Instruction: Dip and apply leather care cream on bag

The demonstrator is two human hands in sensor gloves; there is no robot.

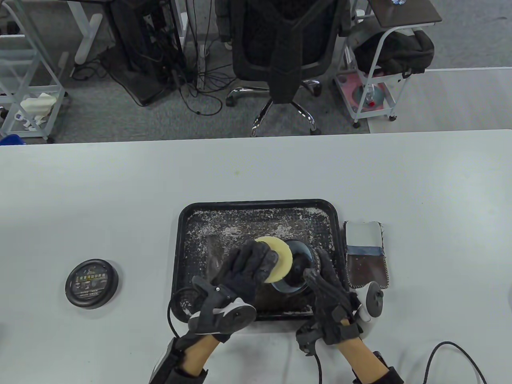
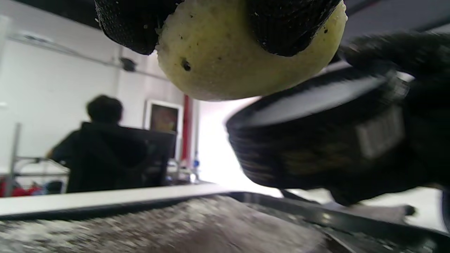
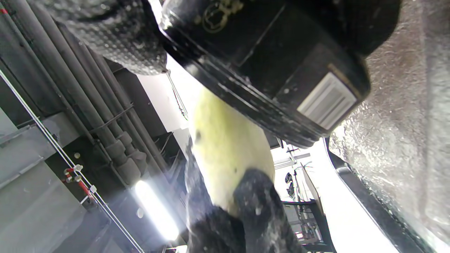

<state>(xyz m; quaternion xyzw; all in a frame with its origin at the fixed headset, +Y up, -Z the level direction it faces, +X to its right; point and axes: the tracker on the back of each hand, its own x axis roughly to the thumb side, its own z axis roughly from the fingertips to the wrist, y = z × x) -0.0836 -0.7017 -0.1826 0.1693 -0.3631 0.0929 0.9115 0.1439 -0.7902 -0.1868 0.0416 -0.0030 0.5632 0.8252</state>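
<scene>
Left hand (image 1: pixel 244 272) pinches a yellow sponge (image 1: pixel 280 260) at the cream jar (image 1: pixel 298 270), gripped by the right hand (image 1: pixel 330 296), above a black tray (image 1: pixel 184 224); lid (image 1: pixel 92 283) lies well apart.

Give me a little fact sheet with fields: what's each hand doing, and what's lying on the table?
left hand: grips yellow sponge, at the jar's open mouth
right hand: holds black cream jar, tilted, above the tray
black tray: white residue inside
jar lid: on table, left of tray
leather pouch: right of tray, untouched
</scene>
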